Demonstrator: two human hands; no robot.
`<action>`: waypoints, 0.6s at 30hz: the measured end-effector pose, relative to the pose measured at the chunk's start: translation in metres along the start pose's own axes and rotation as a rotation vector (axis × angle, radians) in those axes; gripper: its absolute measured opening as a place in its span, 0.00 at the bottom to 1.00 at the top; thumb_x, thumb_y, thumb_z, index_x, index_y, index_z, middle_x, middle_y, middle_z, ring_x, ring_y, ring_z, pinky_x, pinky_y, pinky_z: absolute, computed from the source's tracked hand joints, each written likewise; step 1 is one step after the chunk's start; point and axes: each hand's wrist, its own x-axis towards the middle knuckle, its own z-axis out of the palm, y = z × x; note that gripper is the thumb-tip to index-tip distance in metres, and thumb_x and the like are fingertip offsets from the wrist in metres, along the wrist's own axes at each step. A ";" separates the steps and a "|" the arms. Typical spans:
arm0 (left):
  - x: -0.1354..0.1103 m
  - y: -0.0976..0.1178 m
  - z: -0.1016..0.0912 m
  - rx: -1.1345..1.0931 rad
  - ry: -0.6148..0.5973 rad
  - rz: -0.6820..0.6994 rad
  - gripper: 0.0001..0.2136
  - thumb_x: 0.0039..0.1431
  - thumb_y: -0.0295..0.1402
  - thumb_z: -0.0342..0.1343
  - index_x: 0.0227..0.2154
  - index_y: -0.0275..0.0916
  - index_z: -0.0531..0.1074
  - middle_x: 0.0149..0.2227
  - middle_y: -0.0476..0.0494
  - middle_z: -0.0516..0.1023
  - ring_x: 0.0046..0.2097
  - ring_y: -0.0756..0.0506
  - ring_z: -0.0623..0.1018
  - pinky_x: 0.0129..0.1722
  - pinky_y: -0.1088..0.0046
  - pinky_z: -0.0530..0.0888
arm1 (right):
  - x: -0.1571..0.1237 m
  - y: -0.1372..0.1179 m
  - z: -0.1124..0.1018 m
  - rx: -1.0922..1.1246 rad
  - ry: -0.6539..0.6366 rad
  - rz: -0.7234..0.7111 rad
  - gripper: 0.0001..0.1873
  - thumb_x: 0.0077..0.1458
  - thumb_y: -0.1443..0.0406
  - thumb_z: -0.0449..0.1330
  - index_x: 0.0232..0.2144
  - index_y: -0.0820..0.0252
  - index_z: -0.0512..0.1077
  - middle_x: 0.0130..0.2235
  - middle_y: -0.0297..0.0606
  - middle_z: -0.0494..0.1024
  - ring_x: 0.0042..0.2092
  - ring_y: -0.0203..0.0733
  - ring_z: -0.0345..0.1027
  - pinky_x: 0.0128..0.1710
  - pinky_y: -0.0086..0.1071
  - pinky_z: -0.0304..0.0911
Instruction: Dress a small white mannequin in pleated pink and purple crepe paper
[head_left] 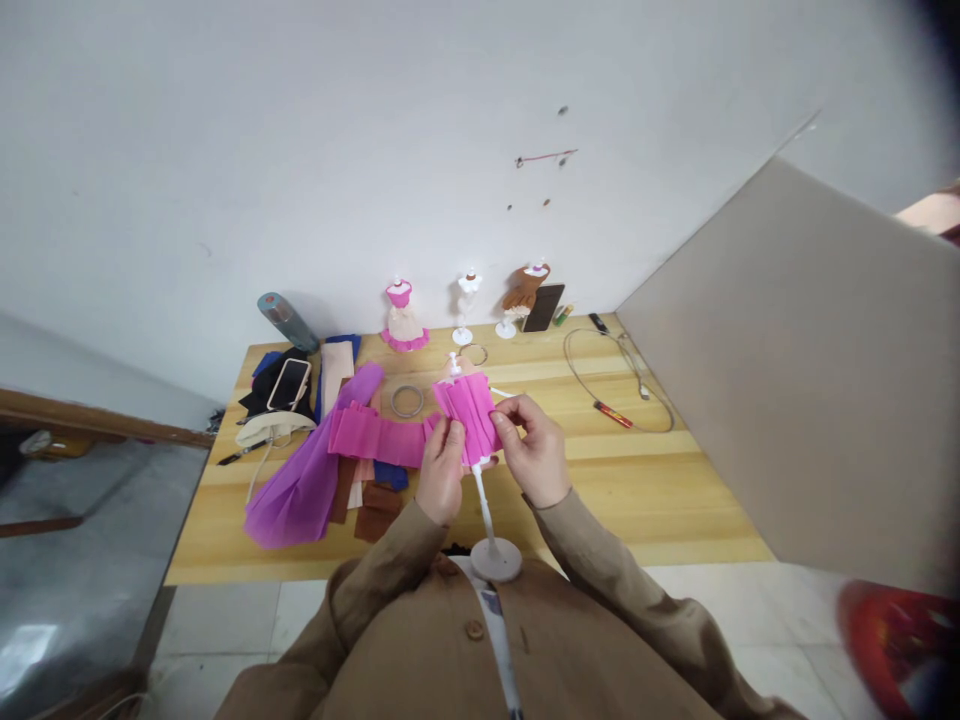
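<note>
A small white dress-form mannequin (484, 500) leans over the near part of the table, its round base towards my chest. Bright pink crepe paper (469, 410) in pleats covers its torso, and a loose strip of it trails off to the left. My left hand (441, 475) is closed on the pleated paper at the mannequin's left side, thumb on top. Between thumb and fingers, my right hand (536, 450) pinches the paper's right edge. The mannequin's torso is hidden under the paper.
Purple crepe paper (300, 490), brown pieces (379, 512) and a phone (289, 385) lie left. A spray can (287, 320) stands behind them. Along the wall are a pink-dressed mannequin (401, 310), a bare one (466, 305) and a brown-dressed one (525, 290). A cable (574, 365) curls right.
</note>
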 end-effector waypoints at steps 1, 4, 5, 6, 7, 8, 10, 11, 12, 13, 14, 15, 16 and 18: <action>-0.001 0.001 0.000 0.002 -0.009 -0.006 0.25 0.56 0.48 0.59 0.52 0.38 0.71 0.54 0.35 0.75 0.48 0.38 0.80 0.44 0.58 0.81 | 0.001 0.000 0.000 -0.017 -0.001 -0.008 0.07 0.59 0.64 0.55 0.28 0.56 0.66 0.24 0.29 0.69 0.27 0.37 0.64 0.31 0.32 0.61; -0.002 0.003 0.001 0.006 -0.024 -0.014 0.24 0.55 0.49 0.59 0.50 0.38 0.71 0.51 0.35 0.77 0.47 0.38 0.80 0.43 0.55 0.81 | 0.003 0.000 -0.001 -0.048 -0.013 -0.032 0.07 0.60 0.65 0.55 0.28 0.56 0.66 0.24 0.29 0.68 0.26 0.37 0.64 0.31 0.32 0.60; -0.002 0.004 0.001 0.004 -0.023 -0.016 0.25 0.55 0.49 0.60 0.50 0.37 0.71 0.51 0.35 0.77 0.47 0.38 0.80 0.43 0.55 0.81 | 0.004 0.000 -0.001 -0.050 -0.017 -0.038 0.07 0.60 0.65 0.54 0.28 0.56 0.66 0.24 0.29 0.68 0.26 0.37 0.64 0.31 0.32 0.60; -0.003 0.004 0.000 0.000 -0.021 -0.018 0.25 0.54 0.49 0.60 0.49 0.37 0.72 0.52 0.35 0.76 0.47 0.37 0.80 0.43 0.54 0.81 | 0.004 0.001 -0.001 -0.047 -0.021 -0.043 0.07 0.60 0.65 0.54 0.29 0.56 0.66 0.25 0.29 0.68 0.27 0.37 0.64 0.31 0.32 0.60; -0.003 0.005 0.000 -0.005 -0.019 -0.019 0.25 0.54 0.49 0.61 0.49 0.37 0.71 0.52 0.35 0.75 0.47 0.37 0.80 0.43 0.54 0.81 | 0.005 0.002 -0.002 -0.041 -0.025 -0.048 0.07 0.61 0.65 0.54 0.29 0.56 0.65 0.25 0.30 0.68 0.27 0.37 0.64 0.31 0.32 0.61; -0.003 0.004 -0.001 -0.011 -0.019 -0.020 0.25 0.53 0.49 0.61 0.49 0.37 0.71 0.53 0.35 0.75 0.46 0.38 0.80 0.43 0.54 0.81 | 0.005 0.003 -0.002 -0.036 -0.031 -0.053 0.07 0.61 0.65 0.54 0.29 0.56 0.65 0.26 0.30 0.68 0.27 0.37 0.65 0.32 0.32 0.61; -0.003 0.004 -0.002 -0.019 -0.020 -0.019 0.26 0.53 0.49 0.62 0.49 0.38 0.71 0.53 0.36 0.75 0.46 0.38 0.80 0.42 0.55 0.81 | 0.005 0.005 -0.003 -0.038 -0.052 -0.064 0.07 0.61 0.65 0.54 0.29 0.56 0.65 0.26 0.30 0.69 0.28 0.37 0.65 0.32 0.32 0.61; -0.003 0.003 -0.003 -0.022 -0.019 -0.017 0.26 0.52 0.49 0.62 0.49 0.38 0.72 0.53 0.36 0.75 0.46 0.38 0.79 0.42 0.55 0.81 | 0.005 0.006 -0.004 -0.042 -0.064 -0.070 0.06 0.61 0.65 0.54 0.30 0.56 0.66 0.27 0.31 0.69 0.28 0.37 0.65 0.32 0.32 0.62; -0.003 0.003 -0.004 -0.023 -0.015 -0.014 0.27 0.51 0.50 0.62 0.49 0.38 0.72 0.52 0.36 0.75 0.46 0.38 0.79 0.42 0.56 0.81 | 0.005 0.005 -0.004 -0.048 -0.073 -0.076 0.06 0.61 0.65 0.54 0.30 0.56 0.66 0.27 0.31 0.69 0.28 0.37 0.65 0.32 0.32 0.62; -0.003 0.002 -0.004 -0.024 -0.013 -0.010 0.27 0.51 0.50 0.63 0.49 0.38 0.72 0.52 0.36 0.75 0.46 0.38 0.79 0.41 0.56 0.81 | 0.004 0.004 -0.005 -0.052 -0.076 -0.082 0.06 0.61 0.65 0.54 0.30 0.57 0.67 0.27 0.31 0.69 0.28 0.37 0.65 0.32 0.32 0.62; -0.003 0.002 -0.004 -0.023 -0.013 -0.006 0.28 0.50 0.51 0.63 0.48 0.38 0.72 0.52 0.36 0.75 0.46 0.38 0.79 0.40 0.57 0.81 | 0.004 0.003 -0.006 -0.054 -0.076 -0.088 0.06 0.61 0.65 0.54 0.31 0.57 0.67 0.27 0.31 0.70 0.28 0.37 0.65 0.32 0.32 0.62; -0.003 0.002 -0.004 -0.022 -0.015 -0.004 0.28 0.49 0.51 0.64 0.48 0.38 0.72 0.52 0.36 0.75 0.46 0.38 0.79 0.40 0.58 0.82 | 0.005 0.001 -0.007 -0.055 -0.071 -0.095 0.05 0.61 0.66 0.54 0.32 0.57 0.68 0.27 0.31 0.70 0.29 0.37 0.66 0.32 0.32 0.62; -0.003 0.002 -0.005 -0.021 -0.017 -0.005 0.28 0.49 0.51 0.64 0.48 0.38 0.73 0.51 0.36 0.76 0.45 0.38 0.80 0.39 0.58 0.82 | 0.005 -0.001 -0.008 -0.057 -0.067 -0.104 0.05 0.61 0.66 0.54 0.32 0.57 0.69 0.27 0.32 0.71 0.29 0.37 0.66 0.32 0.32 0.63; -0.004 0.003 -0.005 -0.021 -0.017 -0.010 0.27 0.49 0.51 0.64 0.47 0.39 0.73 0.50 0.37 0.77 0.45 0.39 0.80 0.39 0.58 0.82 | 0.006 -0.006 -0.009 -0.075 -0.068 -0.133 0.05 0.61 0.66 0.54 0.33 0.57 0.70 0.29 0.34 0.73 0.30 0.38 0.67 0.33 0.32 0.64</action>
